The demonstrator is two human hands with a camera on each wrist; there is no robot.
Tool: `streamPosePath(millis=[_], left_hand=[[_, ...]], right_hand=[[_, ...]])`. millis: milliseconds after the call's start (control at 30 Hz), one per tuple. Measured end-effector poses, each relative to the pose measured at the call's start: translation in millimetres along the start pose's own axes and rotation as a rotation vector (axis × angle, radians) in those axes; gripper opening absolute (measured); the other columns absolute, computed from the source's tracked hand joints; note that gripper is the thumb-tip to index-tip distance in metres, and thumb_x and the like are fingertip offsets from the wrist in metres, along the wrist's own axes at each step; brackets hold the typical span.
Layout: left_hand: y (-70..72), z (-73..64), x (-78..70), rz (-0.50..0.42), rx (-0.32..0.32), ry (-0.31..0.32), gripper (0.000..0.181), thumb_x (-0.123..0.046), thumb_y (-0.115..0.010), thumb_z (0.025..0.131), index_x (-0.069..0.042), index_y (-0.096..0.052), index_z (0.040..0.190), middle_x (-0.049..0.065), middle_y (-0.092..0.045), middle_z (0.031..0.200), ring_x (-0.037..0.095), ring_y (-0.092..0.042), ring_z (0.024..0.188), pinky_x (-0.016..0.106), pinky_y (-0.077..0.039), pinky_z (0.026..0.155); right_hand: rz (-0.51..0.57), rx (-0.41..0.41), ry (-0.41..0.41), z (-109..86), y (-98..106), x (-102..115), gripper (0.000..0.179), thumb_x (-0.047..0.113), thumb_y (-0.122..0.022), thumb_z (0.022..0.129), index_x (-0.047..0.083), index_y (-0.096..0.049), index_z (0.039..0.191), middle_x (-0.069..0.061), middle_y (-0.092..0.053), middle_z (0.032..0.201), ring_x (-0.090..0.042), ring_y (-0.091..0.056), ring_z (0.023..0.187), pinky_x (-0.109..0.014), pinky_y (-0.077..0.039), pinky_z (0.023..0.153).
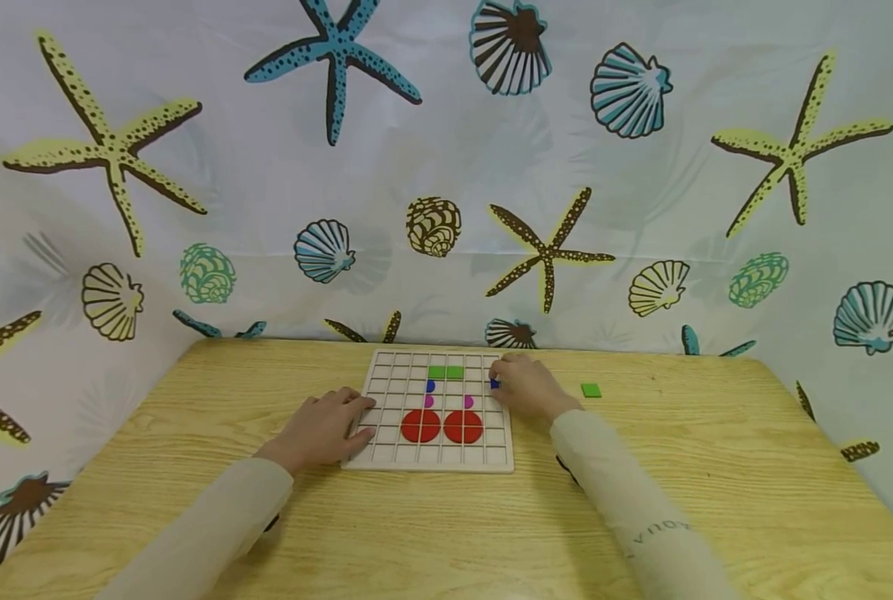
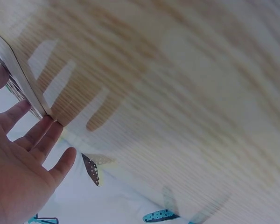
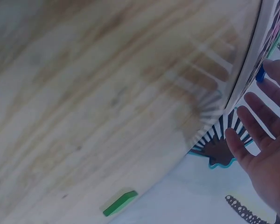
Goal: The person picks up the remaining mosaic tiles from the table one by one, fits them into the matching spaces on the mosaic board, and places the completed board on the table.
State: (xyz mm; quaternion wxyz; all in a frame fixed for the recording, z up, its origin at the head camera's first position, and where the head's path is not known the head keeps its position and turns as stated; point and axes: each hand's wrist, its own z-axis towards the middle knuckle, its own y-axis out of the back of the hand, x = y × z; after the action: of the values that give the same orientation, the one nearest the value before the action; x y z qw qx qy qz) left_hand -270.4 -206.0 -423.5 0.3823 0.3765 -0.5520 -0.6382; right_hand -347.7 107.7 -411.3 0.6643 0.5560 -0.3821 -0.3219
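A white gridded board (image 1: 484, 456) lies on the table, with colored flat pieces in its cells. My left hand (image 1: 325, 427) rests on the board's left edge with fairly straight fingers; its fingertips touch the rim in the left wrist view. Above the board's right side, my right hand (image 1: 527, 388) pinches a small blue piece (image 3: 261, 73) between thumb and index finger. The piece's exact shape is partly hidden. On the grid are two red discs (image 1: 421, 426), two magenta half-round pieces (image 1: 429, 402), a blue half-round piece (image 1: 431, 387) and two green squares (image 1: 446, 372).
A loose green square (image 1: 591, 390) lies on the wooden table (image 1: 416, 533), right of the board. Behind the table hangs a white cloth (image 1: 386, 175) printed with starfish and shells, which also runs along both sides.
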Motion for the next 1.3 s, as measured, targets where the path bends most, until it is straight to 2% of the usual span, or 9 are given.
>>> streamPosePath(millis=[333,767,1300], left_hand=[[3.0,-0.6,-1.8,-0.011,0.011,0.009,0.047,-0.040,-0.054,0.089,-0.012,-0.053,0.127,0.012,-0.054,0.122,0.031,-0.053,0.110,0.056,-0.040,0.087],[4.2,-1.8,-3.8,-0.007,0.009,0.010,0.047,-0.039,-0.055,0.088,-0.011,-0.054,0.126,0.012,-0.054,0.121,0.031,-0.054,0.108,0.055,-0.041,0.087],[5.0,-1.5,-4.8,0.001,0.011,0.013,0.047,-0.039,-0.054,0.089,-0.011,-0.053,0.127,0.012,-0.054,0.121,0.032,-0.054,0.108,0.055,-0.041,0.087]], right_hand=[[-0.011,0.003,0.042,11.1,-5,13,0.022,0.027,-0.061,0.088,0.014,-0.062,0.106,-0.003,-0.059,0.110,-0.024,-0.052,0.106,-0.042,-0.043,0.089],[0.021,0.019,0.018,18.2,-8,24,0.026,0.028,-0.060,0.088,0.015,-0.061,0.110,-0.004,-0.057,0.117,-0.024,-0.051,0.104,-0.045,-0.041,0.091],[0.036,0.012,0.033,21.5,-11,24,0.020,0.027,-0.060,0.088,0.016,-0.063,0.106,-0.003,-0.059,0.111,-0.023,-0.052,0.100,-0.043,-0.043,0.087]])
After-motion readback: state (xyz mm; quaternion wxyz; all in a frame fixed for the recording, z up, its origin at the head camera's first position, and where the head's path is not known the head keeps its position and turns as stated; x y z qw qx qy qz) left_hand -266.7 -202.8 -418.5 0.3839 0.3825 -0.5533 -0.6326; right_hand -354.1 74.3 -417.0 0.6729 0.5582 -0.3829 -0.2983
